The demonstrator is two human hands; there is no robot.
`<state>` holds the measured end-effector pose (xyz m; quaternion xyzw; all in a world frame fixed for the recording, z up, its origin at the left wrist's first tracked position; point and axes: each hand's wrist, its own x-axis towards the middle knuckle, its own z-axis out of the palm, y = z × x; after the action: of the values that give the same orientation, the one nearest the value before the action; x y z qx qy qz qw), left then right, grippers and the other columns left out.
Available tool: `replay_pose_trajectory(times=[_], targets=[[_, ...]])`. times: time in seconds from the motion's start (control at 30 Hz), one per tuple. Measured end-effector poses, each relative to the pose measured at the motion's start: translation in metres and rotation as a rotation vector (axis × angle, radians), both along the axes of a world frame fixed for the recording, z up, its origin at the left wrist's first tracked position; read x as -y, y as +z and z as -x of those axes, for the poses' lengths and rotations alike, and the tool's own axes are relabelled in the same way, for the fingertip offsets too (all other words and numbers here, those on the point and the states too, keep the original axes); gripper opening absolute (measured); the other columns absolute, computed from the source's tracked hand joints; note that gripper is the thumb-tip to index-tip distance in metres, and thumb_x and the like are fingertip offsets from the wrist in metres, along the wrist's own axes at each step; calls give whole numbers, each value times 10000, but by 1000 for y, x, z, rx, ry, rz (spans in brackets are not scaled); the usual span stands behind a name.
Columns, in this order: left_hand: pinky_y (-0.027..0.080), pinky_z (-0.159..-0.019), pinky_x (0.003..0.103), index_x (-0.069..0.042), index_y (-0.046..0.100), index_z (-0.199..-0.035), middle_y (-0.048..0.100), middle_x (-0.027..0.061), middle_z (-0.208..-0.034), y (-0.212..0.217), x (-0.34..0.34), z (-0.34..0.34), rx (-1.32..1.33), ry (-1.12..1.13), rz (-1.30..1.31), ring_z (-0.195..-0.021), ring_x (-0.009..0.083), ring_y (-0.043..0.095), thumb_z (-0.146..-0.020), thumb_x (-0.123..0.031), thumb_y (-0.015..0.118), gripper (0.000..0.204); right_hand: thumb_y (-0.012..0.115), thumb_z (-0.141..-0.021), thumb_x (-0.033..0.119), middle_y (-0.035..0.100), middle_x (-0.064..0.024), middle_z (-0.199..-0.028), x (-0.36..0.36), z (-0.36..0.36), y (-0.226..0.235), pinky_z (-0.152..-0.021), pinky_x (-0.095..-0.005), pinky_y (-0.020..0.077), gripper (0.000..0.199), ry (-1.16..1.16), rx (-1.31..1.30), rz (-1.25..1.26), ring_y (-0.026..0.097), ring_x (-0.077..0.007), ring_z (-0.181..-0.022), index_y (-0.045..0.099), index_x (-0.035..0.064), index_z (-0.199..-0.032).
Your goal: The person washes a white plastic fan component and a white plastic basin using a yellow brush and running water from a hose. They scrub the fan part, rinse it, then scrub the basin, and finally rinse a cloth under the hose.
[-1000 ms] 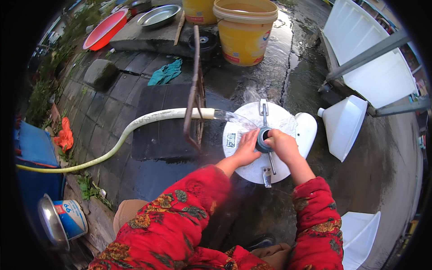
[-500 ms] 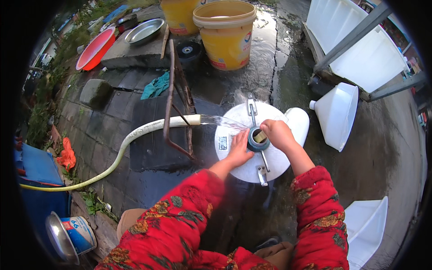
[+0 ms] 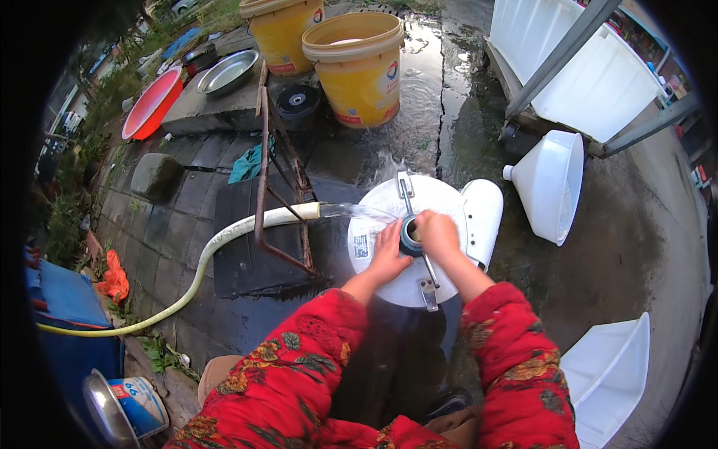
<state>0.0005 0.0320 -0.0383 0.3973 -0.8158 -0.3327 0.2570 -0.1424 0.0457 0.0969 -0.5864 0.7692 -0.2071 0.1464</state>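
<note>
A round white metal lid (image 3: 389,288) lies before me, crossed by a metal bar with a clip at each end. At its middle is a dark blue-green round collar (image 3: 407,251). My left hand (image 3: 387,254) rests flat against the collar's left side, fingers stretched out. On the other side my right hand (image 3: 438,236) is closed, its fingers at the collar's mouth on a small yellowish piece (image 3: 416,233) whose kind is unclear. From the left a pale hose (image 3: 288,215) pours water onto the lid near my left fingers.
A white rounded housing (image 3: 483,217) adjoins the lid. Left stands a rusty metal frame (image 3: 262,202). Yellow buckets (image 3: 363,82) stand behind. To the right are a white funnel (image 3: 550,187), another white plastic piece (image 3: 609,378) and large white tubs (image 3: 598,82). The ground is wet.
My right hand has moved further over the collar's mouth, covering more of the yellowish piece. The lid appears slightly turned, and the whole view has shifted. My left hand keeps its place by the collar.
</note>
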Motion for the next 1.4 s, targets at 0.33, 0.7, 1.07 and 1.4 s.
replay_pose_trajectory(times=[0.33,0.7,1.07,1.4], targets=[[327,-1036,380,-26,465,-1284,459,179,-1297,-5,16,8,-219,151,-235,-1210,314,426,-680,-69,630,628,470,-879,216,621,-117,-778,-63,160,122,-715,-343,448,282,48,226,89,576,-201,-760,640,-8,-851],[394,-962,304,16,486,-1262,562,129,-1213,24,32,25,-749,359,-868,-1118,218,525,-815,-19,463,449,566,-868,196,642,-61,-715,-122,133,-38,-518,-329,479,163,247,138,-984,581,-168,-551,669,74,-903],[388,-1012,455,-23,543,-1142,575,127,-1200,25,58,1,-1693,726,-1241,-1150,289,524,-961,-361,360,425,552,-917,320,612,-101,-799,-49,59,-48,-504,-283,483,359,-143,690,-367,589,-148,-590,525,-14,-1046],[414,-998,510,118,471,-1159,516,280,-1228,59,59,-10,-1280,248,-1711,-1169,404,495,-960,-261,363,441,476,-957,217,597,-202,-950,-44,30,-51,-700,-408,562,324,-303,1333,-718,636,-277,-799,355,-10,-1155]])
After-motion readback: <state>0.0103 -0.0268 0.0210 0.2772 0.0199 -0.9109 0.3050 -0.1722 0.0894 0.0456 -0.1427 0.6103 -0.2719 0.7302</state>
